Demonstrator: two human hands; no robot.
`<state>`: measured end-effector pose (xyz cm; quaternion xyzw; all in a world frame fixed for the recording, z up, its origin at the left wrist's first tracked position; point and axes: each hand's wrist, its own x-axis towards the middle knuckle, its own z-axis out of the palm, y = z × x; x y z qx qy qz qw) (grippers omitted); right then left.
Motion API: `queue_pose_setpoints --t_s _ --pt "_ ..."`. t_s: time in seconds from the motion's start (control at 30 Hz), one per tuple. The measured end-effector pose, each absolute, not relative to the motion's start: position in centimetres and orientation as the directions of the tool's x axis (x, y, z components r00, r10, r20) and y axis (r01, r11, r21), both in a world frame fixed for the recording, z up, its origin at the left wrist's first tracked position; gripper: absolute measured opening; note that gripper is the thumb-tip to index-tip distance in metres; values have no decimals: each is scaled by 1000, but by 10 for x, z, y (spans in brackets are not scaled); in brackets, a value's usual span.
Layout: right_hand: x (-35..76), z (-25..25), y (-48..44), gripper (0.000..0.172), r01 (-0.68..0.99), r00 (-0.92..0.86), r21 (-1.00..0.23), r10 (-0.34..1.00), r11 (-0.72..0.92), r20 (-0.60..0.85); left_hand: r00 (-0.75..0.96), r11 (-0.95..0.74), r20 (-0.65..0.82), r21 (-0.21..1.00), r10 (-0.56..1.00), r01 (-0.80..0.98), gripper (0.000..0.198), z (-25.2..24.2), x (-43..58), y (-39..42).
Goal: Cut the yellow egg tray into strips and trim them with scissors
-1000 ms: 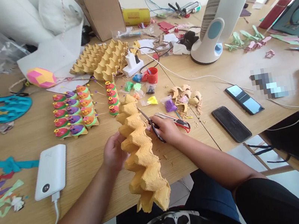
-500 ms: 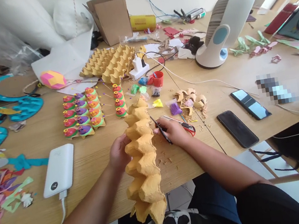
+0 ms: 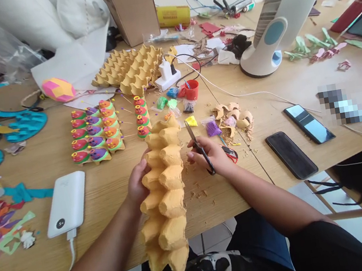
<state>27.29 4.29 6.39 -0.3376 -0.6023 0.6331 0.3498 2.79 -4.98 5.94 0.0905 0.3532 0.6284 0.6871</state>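
Note:
My left hand (image 3: 138,182) grips a long yellow strip of egg carton (image 3: 164,193) from its left side. The strip runs from the table's middle down past the near edge, standing on its side. My right hand (image 3: 212,155) is closed on small black scissors (image 3: 200,147), whose blades point up and away, just right of the strip's upper cups. The blades are apart from the carton. Cardboard crumbs lie on the wood under both hands.
Painted carton cups (image 3: 95,135) stand in rows behind the strip. A full egg tray (image 3: 129,68), a white power bank (image 3: 67,204), two phones (image 3: 290,155), a white fan (image 3: 279,19), a red cutter (image 3: 230,153) and cut carton scraps (image 3: 233,116) lie around. Another person's arm shows at the right edge.
The carton strip has turned and swung its lower end left. My right hand lifted the scissors off the strip and tilted them more upright.

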Motion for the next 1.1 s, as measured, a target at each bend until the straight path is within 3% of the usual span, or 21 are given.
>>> queue_pose_setpoints --t_s 0.13,0.33,0.5,0.7,1.1 --pt "268 61 47 66 -173 -475 -981 880 -87 5 -44 179 -312 649 949 -739 59 64 35 -52" --pt "265 55 52 75 -231 -418 -970 908 -78 27 39 262 -352 613 935 -745 66 66 35 -53" --pt "266 54 53 63 -201 -451 -979 890 -32 63 55 268 -333 637 941 -723 65 68 36 -54" --pt "268 50 56 51 -143 -478 -988 871 51 115 13 230 -292 723 956 -651 47 71 40 -53" --pt "266 51 54 51 -153 -461 -987 879 56 121 34 260 -338 653 941 -712 59 67 34 -52"
